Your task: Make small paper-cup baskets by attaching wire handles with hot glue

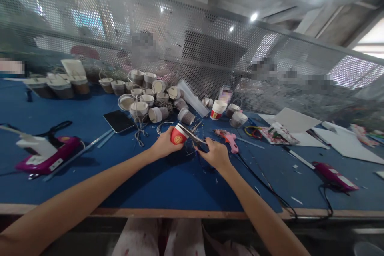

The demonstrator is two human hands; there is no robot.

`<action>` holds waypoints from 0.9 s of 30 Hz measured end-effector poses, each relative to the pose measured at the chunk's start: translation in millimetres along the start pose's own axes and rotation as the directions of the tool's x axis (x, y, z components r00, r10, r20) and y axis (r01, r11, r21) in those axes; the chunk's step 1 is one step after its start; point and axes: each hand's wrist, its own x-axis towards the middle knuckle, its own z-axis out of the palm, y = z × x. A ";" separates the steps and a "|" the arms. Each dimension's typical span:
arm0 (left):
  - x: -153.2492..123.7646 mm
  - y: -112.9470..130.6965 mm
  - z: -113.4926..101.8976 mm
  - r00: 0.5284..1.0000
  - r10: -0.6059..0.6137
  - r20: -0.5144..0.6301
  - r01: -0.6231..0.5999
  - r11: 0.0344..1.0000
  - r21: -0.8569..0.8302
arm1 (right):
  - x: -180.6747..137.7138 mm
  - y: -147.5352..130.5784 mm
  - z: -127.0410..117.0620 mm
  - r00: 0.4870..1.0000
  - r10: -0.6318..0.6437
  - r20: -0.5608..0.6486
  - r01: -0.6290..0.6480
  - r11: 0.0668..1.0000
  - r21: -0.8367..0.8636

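A red paper cup (177, 137) with a gold mark and a white band is gripped in my left hand (163, 144), tilted above the blue tabletop. My right hand (216, 154) is closed around the handles of dark scissors (193, 136). Their blades lie at the cup's rim; whether they are cutting into it I cannot tell. Behind my right hand, a pink glue gun (230, 141) rests on the table. Another red and white paper cup (218, 110) stands farther back. Small scraps and bits of cord are scattered around and under my hands.
Many small cord-wrapped cups (139, 109) crowd the back, beside a phone (118, 121). Purple power strips lie at left (64, 153) and right (334, 176). White sheets (349, 142) cover the right back. A perforated metal screen (168, 44) borders the table (144, 192).
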 end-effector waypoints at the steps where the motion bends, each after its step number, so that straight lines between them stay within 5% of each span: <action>1: -0.5 0.7 -0.2 1.000 0.005 -0.009 -0.005 1.000 0.016 | 0.2 -0.3 -0.4 1.000 0.009 0.005 -0.009 1.000 -0.005; 11: -5.2 0.0 8.0 0.992 0.112 -0.065 -0.107 0.992 0.069 | 0.4 -9.6 -8.9 0.999 0.046 -0.025 -0.046 0.999 -0.014; 27: -9.1 -1.0 9.4 0.986 0.113 -0.121 -0.084 0.972 0.221 | 0.6 -7.2 -6.9 0.998 0.017 0.059 -0.016 1.000 -0.003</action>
